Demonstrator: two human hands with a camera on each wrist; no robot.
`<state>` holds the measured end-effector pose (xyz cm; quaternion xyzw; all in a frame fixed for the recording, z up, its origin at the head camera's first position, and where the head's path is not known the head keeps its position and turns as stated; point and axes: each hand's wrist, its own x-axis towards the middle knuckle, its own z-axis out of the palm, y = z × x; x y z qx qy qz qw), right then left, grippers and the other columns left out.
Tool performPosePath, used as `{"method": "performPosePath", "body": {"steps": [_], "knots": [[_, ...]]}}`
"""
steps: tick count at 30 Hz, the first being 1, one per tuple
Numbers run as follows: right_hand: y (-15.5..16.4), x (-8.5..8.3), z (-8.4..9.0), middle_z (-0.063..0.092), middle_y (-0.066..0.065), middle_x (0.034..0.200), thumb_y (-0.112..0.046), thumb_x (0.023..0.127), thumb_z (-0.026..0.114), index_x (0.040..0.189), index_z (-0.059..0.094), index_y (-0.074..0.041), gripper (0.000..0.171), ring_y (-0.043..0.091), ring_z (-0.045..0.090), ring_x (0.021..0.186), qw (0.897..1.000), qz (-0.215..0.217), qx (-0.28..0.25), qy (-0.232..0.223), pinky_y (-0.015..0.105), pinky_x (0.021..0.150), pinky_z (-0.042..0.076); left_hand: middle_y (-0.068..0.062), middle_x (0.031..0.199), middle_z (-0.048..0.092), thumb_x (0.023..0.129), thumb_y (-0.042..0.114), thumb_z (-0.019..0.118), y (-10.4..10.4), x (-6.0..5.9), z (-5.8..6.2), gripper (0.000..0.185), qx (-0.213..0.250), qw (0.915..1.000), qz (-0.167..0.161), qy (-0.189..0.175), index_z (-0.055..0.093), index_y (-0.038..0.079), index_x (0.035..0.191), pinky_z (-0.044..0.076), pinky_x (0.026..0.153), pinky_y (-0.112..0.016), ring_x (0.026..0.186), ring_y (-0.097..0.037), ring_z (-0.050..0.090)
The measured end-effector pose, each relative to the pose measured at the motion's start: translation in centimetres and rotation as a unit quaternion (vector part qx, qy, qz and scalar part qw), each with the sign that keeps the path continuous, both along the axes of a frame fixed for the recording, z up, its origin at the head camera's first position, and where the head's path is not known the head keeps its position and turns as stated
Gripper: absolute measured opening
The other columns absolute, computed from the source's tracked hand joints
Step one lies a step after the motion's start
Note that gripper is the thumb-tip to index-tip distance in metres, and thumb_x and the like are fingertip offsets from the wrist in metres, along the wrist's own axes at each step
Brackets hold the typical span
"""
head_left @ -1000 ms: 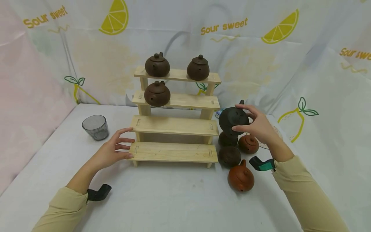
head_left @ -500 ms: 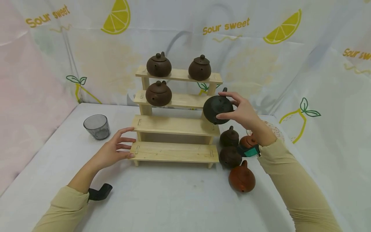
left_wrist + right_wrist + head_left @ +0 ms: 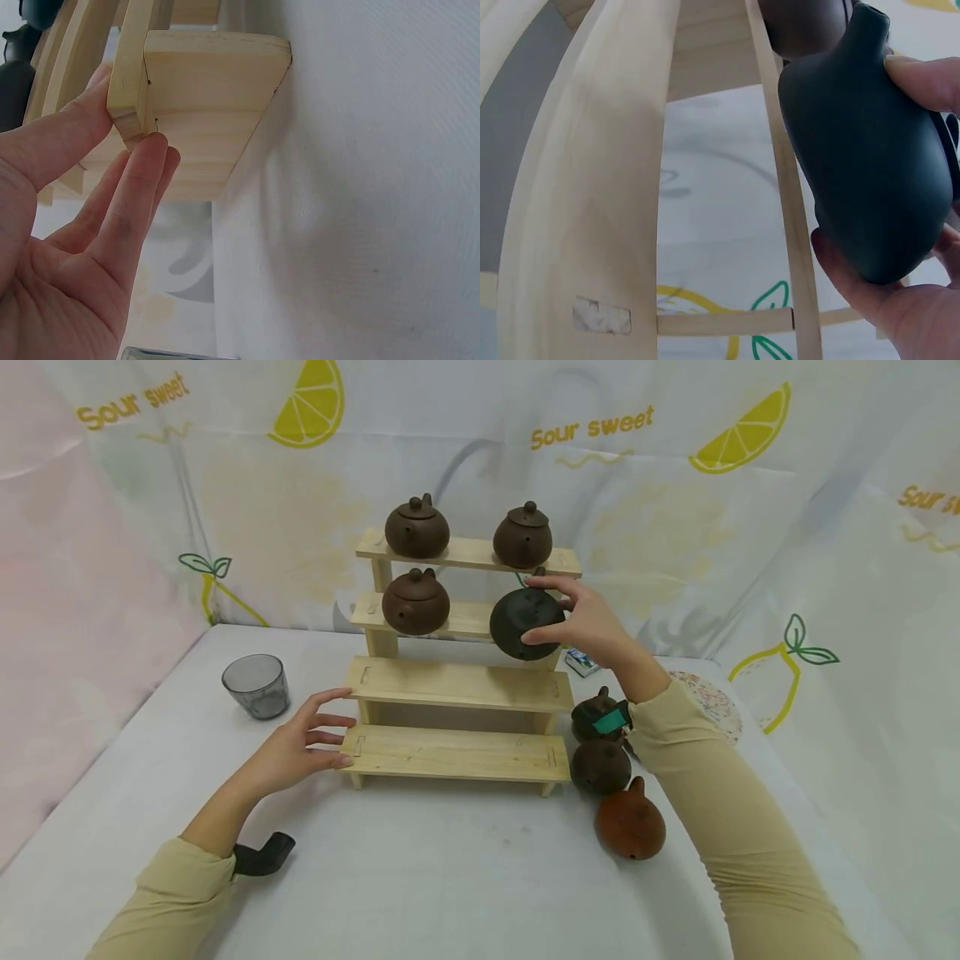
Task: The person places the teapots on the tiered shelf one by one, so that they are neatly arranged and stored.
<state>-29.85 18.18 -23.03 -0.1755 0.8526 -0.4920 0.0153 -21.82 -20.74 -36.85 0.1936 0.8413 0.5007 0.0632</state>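
1. We see one wooden rack [image 3: 457, 685] with four steps, standing on the white table [image 3: 450, 877].
2. We count three brown teapots on the rack: two on the top step [image 3: 417, 527] [image 3: 522, 536] and one on the second step [image 3: 416, 602].
3. Our right hand [image 3: 588, 622] is wrapped around one dark teapot [image 3: 525, 624]. The pot is tipped on its side, up in the air by the right end of the second step.
4. Our left hand [image 3: 296, 752] has its fingers straight. The fingertips [image 3: 146, 150] touch the left end of the lowest step.
5. We count three more teapots on the table, just right of the rack: two dark ones [image 3: 592, 710] [image 3: 600, 766] and one orange one [image 3: 631, 824].
6. One grey glass cup [image 3: 256, 685] stands left of the rack.
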Motion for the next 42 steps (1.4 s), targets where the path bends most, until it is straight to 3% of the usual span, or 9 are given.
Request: {"method": "performPosePath", "body": {"steps": [8,14,23,29,33,42], "knots": [[-0.28,-0.80,-0.42,0.042,0.004,0.135,-0.008,0.075,0.077,0.137,0.047,-0.018,0.070,0.023,0.047,0.117,0.999,0.042,-0.024,-0.010,0.043,0.087,0.046,-0.023,0.126,0.051,0.076,0.008,0.077,0.17,-0.04,0.07,0.089,-0.003,1.0000,0.002,-0.004,0.023,0.026,0.145,0.053,0.076,-0.036,0.104,-0.038,0.057],[-0.26,-0.93,-0.38,0.046,0.006,0.132,-0.011,0.077,0.076,0.135,0.048,-0.013,0.065,0.023,0.048,0.117,0.998,0.065,-0.008,0.001,0.041,0.090,0.044,-0.023,0.126,0.051,0.077,0.010,0.077,0.05,0.04,0.15,0.089,-0.006,0.9999,0.005,-0.007,0.023,0.026,0.145,0.053,0.077,-0.037,0.105,-0.039,0.056],[-0.34,-0.98,-0.13,0.040,0.004,0.139,-0.015,0.088,0.065,0.137,0.045,-0.011,0.052,0.023,0.042,0.124,0.997,0.071,-0.024,-0.002,0.043,0.095,0.041,-0.024,0.126,0.051,0.077,0.007,0.076,0.19,0.22,0.41,0.088,-0.006,1.0000,0.005,-0.006,0.023,0.023,0.145,0.053,0.077,-0.037,0.105,-0.039,0.056],[-0.01,-0.69,-0.23,0.029,0.004,0.147,-0.013,0.084,0.069,0.142,0.038,-0.014,0.066,0.025,0.037,0.129,0.994,0.109,-0.001,0.008,0.044,0.099,0.037,-0.022,0.127,0.051,0.077,0.009,0.076,0.04,0.13,0.27,0.088,-0.011,0.9999,0.007,-0.008,0.022,0.026,0.145,0.052,0.078,-0.038,0.106,-0.038,0.056],[-0.17,-0.55,-0.23,0.027,0.005,0.147,-0.013,0.079,0.075,0.142,0.038,-0.014,0.073,0.026,0.037,0.128,0.995,0.102,-0.002,0.004,0.041,0.100,0.036,-0.023,0.127,0.051,0.077,0.011,0.077,-0.02,0.08,0.21,0.089,-0.010,0.9999,0.004,-0.006,0.022,0.026,0.146,0.052,0.079,-0.038,0.106,-0.038,0.056],[-0.27,-0.92,-0.09,0.030,0.004,0.147,-0.020,0.082,0.072,0.143,0.037,-0.018,0.070,0.027,0.033,0.131,0.997,0.057,0.037,0.020,0.038,0.104,0.031,-0.023,0.127,0.051,0.077,0.009,0.077,0.10,0.03,0.26,0.088,-0.005,0.9999,0.003,-0.010,0.023,0.026,0.145,0.053,0.077,-0.038,0.106,-0.039,0.056]]}}
